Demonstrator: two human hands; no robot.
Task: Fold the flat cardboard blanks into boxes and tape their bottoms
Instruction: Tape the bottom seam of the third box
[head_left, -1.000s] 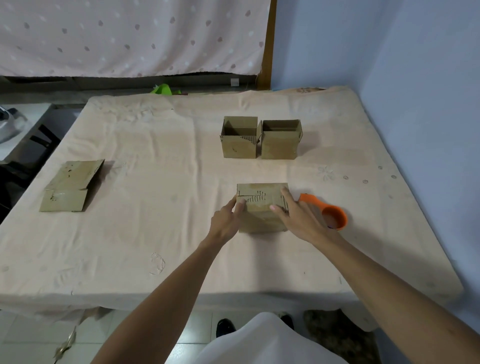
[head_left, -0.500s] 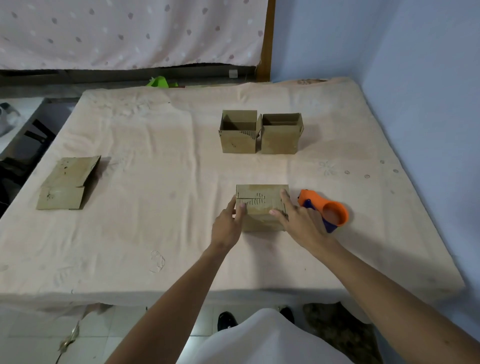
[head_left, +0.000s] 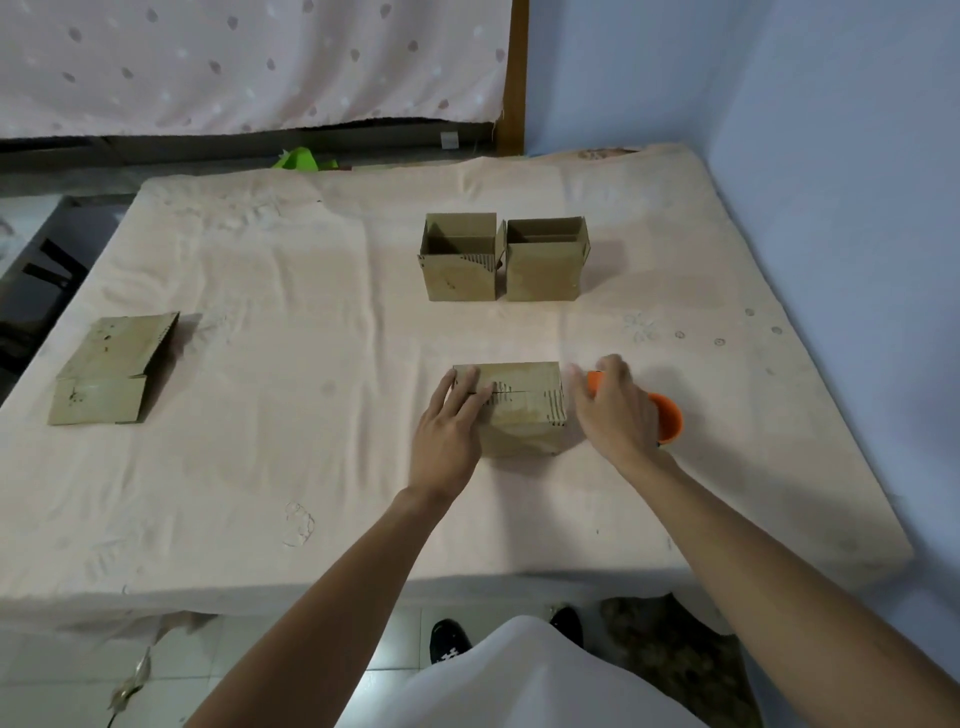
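Cardboard box (head_left: 519, 410) lies closed-flaps-up, long axis left-right, under left hand (head_left: 449, 431).

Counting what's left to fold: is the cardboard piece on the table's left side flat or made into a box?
Flat. The brown cardboard blank lies collapsed on the pink cloth-covered table, with no walls standing.

A white garment (head_left: 519, 675) is worn on the torso at six o'clock, with black shoes (head_left: 449, 642) below; the forearms (head_left: 332, 587) are left bare.
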